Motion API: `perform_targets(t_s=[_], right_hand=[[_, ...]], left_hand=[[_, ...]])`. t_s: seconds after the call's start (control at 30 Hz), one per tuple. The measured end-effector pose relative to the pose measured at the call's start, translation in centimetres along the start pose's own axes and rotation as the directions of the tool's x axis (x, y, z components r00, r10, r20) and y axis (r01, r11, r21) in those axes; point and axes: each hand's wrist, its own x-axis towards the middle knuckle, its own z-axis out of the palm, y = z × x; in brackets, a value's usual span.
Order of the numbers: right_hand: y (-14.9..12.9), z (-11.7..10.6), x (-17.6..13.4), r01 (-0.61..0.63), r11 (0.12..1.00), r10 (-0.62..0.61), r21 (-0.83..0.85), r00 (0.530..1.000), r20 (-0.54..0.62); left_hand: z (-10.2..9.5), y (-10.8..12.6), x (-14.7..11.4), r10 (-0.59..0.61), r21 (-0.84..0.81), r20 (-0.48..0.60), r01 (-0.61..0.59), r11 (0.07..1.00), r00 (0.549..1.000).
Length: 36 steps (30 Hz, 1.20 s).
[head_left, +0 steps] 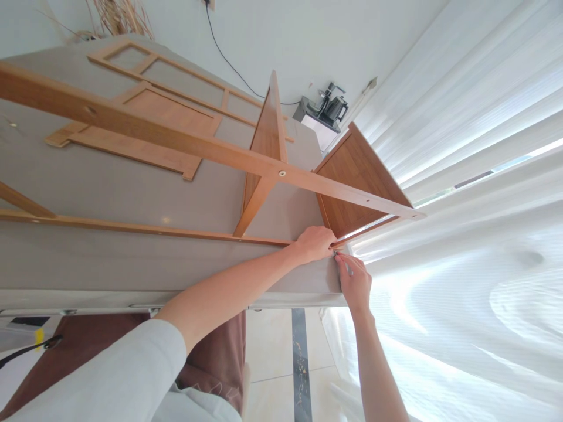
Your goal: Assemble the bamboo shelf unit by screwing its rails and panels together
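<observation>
A wooden shelf frame lies on its side on the table, with a long upper rail [211, 149] and a lower rail [109, 230] running across the view. Between the rails stand a middle shelf board [263, 140] and an end shelf board [358, 179]. My left hand [314, 243] is closed around the right end of the lower rail, at the corner by the end board. Just beside it, my right hand [355, 280] pinches a small thing at that rail end, its fingertips almost touching my left fingers. The small piece is too hidden to name.
Behind the frame, a wooden panel [145, 126] and a ladder-like wooden frame [176, 67] lie flat on the grey table [132, 264]. A dark kettle [336, 108] stands on a low cabinet beyond. White curtains [461, 246] hang close on the right.
</observation>
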Motion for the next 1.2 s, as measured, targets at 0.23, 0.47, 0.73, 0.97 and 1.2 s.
perform_targets(t_s=[0.23,0.47,0.73,0.97,1.2], right_hand=[[0.2,-0.2,0.2,0.090,0.995,-0.088,-0.040,0.995,0.049],[0.4,-0.5,0.3,0.180,0.979,-0.171,-0.096,0.981,0.096],[0.2,-0.9,0.0,0.253,0.949,-0.236,-0.188,0.966,0.108],[-0.6,-1.1,0.2,0.281,0.920,-0.269,-0.272,0.960,0.080],[-0.7,-1.0,0.2,0.291,0.902,-0.282,-0.319,0.956,0.076]], left_hand=[[0.0,0.0,0.0,0.003,0.017,-0.001,-0.003,1.000,1.000],[0.0,0.0,0.0,-0.007,0.020,0.005,0.007,1.000,1.000],[0.0,0.0,0.0,-0.001,0.010,0.001,0.001,1.000,1.000],[0.1,0.0,0.0,-0.013,0.003,0.007,0.013,1.000,1.000],[0.2,-0.1,0.1,-0.012,-0.004,0.007,0.012,1.000,1.000]])
